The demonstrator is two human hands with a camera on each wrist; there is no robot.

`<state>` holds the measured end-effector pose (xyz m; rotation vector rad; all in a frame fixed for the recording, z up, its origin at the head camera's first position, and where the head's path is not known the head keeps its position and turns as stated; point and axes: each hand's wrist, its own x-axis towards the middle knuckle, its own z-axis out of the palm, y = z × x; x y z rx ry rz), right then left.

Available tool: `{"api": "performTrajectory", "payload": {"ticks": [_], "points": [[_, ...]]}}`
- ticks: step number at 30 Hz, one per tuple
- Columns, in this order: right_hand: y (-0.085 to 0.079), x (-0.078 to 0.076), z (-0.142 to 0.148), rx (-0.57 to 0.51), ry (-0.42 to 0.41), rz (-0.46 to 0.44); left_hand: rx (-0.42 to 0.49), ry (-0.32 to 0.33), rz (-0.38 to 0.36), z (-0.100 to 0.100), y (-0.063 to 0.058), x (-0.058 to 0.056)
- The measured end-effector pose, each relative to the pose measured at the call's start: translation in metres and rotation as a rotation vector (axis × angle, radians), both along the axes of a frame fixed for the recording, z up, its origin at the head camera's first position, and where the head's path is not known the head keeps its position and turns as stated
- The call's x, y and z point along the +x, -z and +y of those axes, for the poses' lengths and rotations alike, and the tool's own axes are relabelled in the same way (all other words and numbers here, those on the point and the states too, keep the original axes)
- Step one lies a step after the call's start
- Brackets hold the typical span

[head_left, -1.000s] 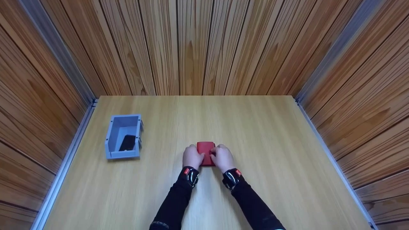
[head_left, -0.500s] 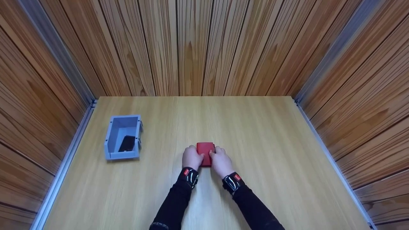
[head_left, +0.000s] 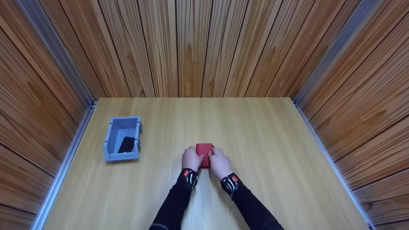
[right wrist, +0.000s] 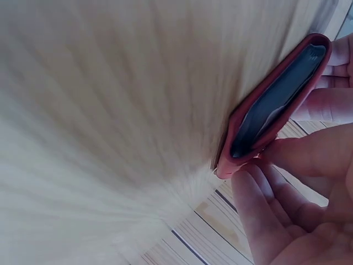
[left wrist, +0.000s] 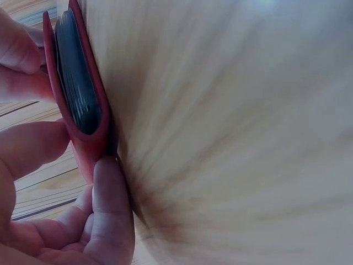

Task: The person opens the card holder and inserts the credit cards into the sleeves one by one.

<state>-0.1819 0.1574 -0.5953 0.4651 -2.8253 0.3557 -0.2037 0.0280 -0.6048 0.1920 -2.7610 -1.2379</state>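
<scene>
A small red card holder (head_left: 204,150) lies on the table between my two hands, in the middle of the head view. It looks closed, and dark leaves show inside its cover (left wrist: 91,146) in the left wrist view. My left hand (head_left: 191,158) pinches its left side, thumb on top and fingers low at the edge. On the right side my right hand (head_left: 220,163) pinches the cover (right wrist: 225,163) between thumb and fingers. From the right wrist, the inner leaves (right wrist: 278,102) appear as a dark stack within the red cover.
A blue-grey open bin (head_left: 110,156) stands at the left of the wooden table (head_left: 255,134). Inside it lies a flat black object (head_left: 127,144). Wooden plank walls (head_left: 191,48) with metal edge strips enclose the table at the back and both sides.
The fingers of my right hand have straightened forward along the card holder's right edge, and its thumb has shifted on the cover. My left hand keeps its hold. The head view has tilted slightly.
</scene>
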Motion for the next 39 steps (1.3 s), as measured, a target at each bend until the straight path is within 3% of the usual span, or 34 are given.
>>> {"api": "performTrajectory", "payload": {"ticks": [7,12,15,20,25,32,39], "points": [[0.0007,0.0005,-0.0013,0.026,-0.001,0.004,-0.004,-0.002,0.006,0.001,0.0012,0.0004],[-0.0002,-0.0014,-0.0029,-0.078,0.044,-0.066,0.014,-0.005,-0.007,0.0005,0.0001,-0.0005],[0.0002,0.0005,-0.0025,-0.012,0.023,-0.064,0.018,-0.003,-0.027,-0.0009,-0.0007,-0.0001],[0.0036,0.0038,-0.0017,0.142,-0.02,0.028,0.025,0.0,-0.041,-0.0011,-0.0017,-0.0002],[0.0084,0.0065,0.002,0.083,-0.017,0.054,0.022,0.004,-0.027,0.0003,0.0001,0.0004],[0.0033,0.0038,0.0047,-0.051,-0.003,0.004,0.043,0.006,-0.046,-0.0004,-0.0031,-0.0023],[0.0017,0.0057,-0.0013,0.054,0.012,-0.048,0.037,0.015,-0.062,-0.0012,-0.0025,-0.0006]]}}
